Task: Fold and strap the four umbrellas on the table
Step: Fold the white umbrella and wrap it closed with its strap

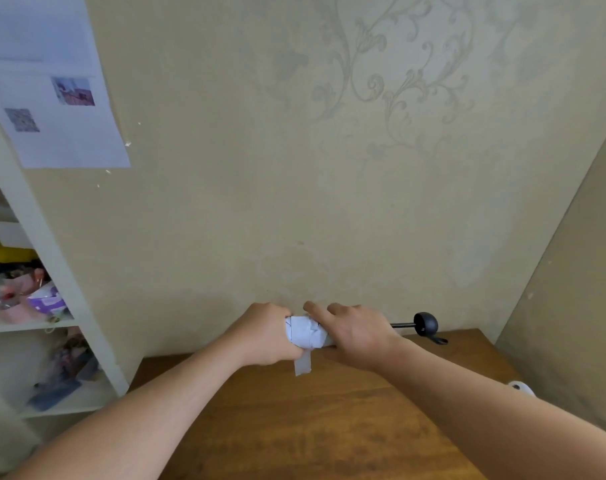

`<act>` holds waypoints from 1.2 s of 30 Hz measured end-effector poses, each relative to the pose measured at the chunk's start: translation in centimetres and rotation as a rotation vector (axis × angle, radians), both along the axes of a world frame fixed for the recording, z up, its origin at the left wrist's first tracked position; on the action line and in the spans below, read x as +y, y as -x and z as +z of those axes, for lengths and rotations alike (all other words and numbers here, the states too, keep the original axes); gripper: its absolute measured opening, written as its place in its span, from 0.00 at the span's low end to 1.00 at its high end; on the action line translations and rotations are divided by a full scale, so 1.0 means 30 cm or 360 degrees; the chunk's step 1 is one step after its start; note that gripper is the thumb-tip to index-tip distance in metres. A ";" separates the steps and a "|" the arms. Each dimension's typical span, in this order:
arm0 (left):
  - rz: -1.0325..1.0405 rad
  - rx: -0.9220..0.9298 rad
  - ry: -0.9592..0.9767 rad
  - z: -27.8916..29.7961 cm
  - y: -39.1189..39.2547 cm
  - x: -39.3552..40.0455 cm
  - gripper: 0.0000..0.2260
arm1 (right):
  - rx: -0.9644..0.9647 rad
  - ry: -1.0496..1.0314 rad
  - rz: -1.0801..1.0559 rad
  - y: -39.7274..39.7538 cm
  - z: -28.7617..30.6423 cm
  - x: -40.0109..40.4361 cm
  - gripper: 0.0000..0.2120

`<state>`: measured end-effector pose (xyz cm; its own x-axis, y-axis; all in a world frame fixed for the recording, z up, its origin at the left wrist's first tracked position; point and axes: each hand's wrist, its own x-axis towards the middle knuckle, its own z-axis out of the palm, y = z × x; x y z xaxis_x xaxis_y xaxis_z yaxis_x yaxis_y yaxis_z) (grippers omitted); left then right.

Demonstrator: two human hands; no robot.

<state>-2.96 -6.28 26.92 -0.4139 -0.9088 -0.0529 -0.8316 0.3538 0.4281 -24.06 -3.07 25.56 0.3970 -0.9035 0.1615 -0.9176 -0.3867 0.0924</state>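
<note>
A patterned beige wall stood behind the wooden table point(294, 427), with a white shelf unit point(52, 258) at the left. One umbrella point(306, 332), its white canopy bundled, was held just above the table's far edge. The left hand point(265, 336) gripped the canopy end; the right hand point(353, 336) curled over the shaft side, index finger extended. The strap point(303, 363) hung loose, so strapping appeared unfinished. The other three umbrellas were not visible. The long axis ran left to right, black handle point(426, 323) pointing right.
</note>
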 end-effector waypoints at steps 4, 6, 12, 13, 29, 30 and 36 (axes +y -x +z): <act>0.0039 0.0092 -0.0189 0.003 -0.002 0.005 0.13 | -0.0069 0.0059 0.0133 0.015 -0.001 0.012 0.39; 0.0037 0.0122 -0.0224 0.007 -0.005 0.005 0.14 | -0.0039 0.0027 0.0184 0.016 0.000 0.004 0.35; -0.0087 0.0074 0.0104 -0.007 -0.023 0.000 0.19 | -0.0129 -0.0269 0.0065 0.009 0.013 -0.007 0.28; -0.0108 0.0058 0.0173 -0.016 -0.028 -0.003 0.21 | -0.0247 -0.0360 0.0021 0.007 0.008 -0.005 0.26; -0.0023 0.0012 0.0059 -0.045 -0.013 -0.001 0.15 | -0.0163 -0.0404 0.0039 -0.033 0.060 -0.010 0.36; 0.0000 0.0038 0.0028 -0.045 -0.011 -0.004 0.15 | -0.0045 -0.0291 0.0056 -0.040 0.054 -0.010 0.34; -0.0009 0.0080 -0.0016 -0.008 0.001 -0.007 0.14 | -0.0045 -0.0010 -0.0049 -0.035 0.024 0.005 0.24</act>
